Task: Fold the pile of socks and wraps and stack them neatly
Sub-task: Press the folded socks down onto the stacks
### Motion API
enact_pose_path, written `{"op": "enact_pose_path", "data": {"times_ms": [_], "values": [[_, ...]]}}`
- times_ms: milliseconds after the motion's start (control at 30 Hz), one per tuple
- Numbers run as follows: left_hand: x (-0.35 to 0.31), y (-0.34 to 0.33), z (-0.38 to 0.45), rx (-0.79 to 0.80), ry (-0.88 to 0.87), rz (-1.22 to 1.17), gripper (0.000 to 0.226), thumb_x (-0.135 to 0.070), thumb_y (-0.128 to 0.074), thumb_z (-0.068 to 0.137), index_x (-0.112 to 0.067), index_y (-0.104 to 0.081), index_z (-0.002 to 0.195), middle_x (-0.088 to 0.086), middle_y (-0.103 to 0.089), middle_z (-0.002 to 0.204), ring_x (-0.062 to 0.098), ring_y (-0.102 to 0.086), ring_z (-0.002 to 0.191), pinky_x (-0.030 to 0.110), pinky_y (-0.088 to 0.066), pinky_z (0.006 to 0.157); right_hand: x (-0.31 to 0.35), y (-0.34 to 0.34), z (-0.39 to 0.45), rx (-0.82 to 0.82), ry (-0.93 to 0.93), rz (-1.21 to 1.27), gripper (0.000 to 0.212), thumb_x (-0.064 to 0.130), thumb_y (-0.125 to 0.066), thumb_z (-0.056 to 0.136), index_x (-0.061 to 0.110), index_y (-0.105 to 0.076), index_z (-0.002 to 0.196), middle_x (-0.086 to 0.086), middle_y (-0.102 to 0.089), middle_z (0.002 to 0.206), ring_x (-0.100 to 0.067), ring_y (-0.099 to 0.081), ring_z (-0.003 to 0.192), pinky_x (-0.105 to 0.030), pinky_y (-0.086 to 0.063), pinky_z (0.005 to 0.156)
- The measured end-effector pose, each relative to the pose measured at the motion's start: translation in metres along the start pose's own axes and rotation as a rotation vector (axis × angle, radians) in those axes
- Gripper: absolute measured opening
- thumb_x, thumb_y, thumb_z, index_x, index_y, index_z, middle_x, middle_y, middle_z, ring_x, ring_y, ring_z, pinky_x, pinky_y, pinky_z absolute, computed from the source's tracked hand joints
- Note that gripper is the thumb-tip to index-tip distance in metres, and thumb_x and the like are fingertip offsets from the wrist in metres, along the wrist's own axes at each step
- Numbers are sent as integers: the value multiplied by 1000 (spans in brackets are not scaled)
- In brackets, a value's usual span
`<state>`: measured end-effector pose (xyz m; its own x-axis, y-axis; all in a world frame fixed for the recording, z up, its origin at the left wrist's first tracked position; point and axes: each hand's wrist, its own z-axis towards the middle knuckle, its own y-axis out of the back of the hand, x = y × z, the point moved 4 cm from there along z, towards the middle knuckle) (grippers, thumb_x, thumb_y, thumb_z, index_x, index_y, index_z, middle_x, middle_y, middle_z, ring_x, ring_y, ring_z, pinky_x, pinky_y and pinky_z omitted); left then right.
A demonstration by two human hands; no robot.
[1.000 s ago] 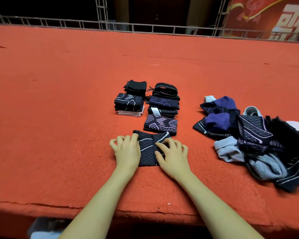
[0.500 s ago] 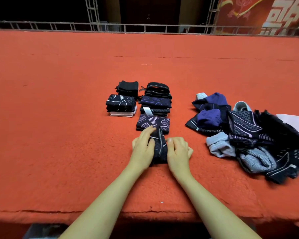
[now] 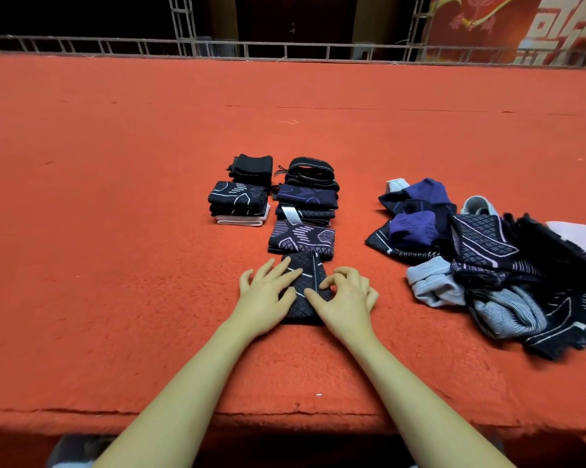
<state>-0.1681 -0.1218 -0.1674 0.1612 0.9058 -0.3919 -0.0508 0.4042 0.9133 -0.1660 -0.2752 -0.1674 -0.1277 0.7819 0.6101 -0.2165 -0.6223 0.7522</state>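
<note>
Pressing folded dark diamond-knit wrap [image 3: 304,292] | left hand [image 3: 264,295] flat, fingers spread | right hand [image 3: 347,298] fingers curled on it

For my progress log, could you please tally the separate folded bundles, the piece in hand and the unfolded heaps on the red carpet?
Folded bundles laid down: 6
Piece held by left hand and right hand: 1
Unfolded heap: 1
Total: 8

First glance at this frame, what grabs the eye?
Both hands, left hand and right hand, press a folded dark diamond-pattern wrap at the near centre of the red carpet. Behind it stand folded stacks; an unfolded pile sprawls to the right.
</note>
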Motion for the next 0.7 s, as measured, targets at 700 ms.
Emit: {"op": "enact_pose_path", "data": {"times_ms": [700], "values": [[-7,-4,-5,35,-61,130,43,-43,-20,102,-49,-26,144,-19,-12,157,16,-6,143,40,-1,110,-2,2,-4,-232,37,-111,9,22,-61,86,13,-58,86,-4,-55,108,-26,-48,101,-36,-22,86]]}}
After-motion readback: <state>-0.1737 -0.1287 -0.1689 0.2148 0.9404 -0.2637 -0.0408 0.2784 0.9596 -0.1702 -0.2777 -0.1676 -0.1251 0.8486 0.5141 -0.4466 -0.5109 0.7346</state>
